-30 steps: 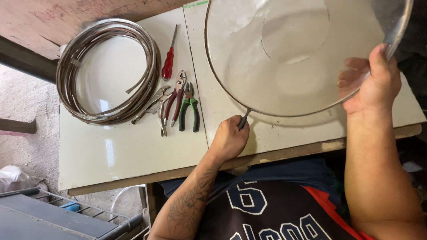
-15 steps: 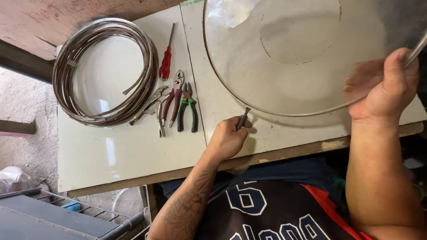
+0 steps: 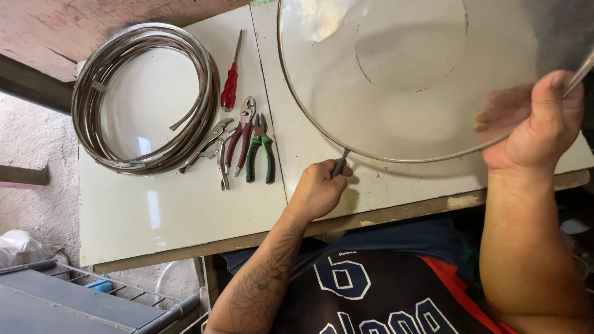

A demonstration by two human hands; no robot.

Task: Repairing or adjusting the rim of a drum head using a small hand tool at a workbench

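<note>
The left hand is closed on a small tool set against the metal rim of a clear round dish; the right hand pinches that rim, tilted above the surface; the rim is seemingly being worked; the next move calls for a steady dish; pliers lie nearby.

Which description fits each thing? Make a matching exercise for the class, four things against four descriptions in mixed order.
Things:
1. screwdriver
2. coiled metal strip
3. clear round disc
4. green-handled pliers

Descriptions:
A. held at its rim by both hands
B. red handle
C. lies left of the tools
D. rightmost of the tools lying on the table

Pairs: 1-B, 2-C, 3-A, 4-D
</note>
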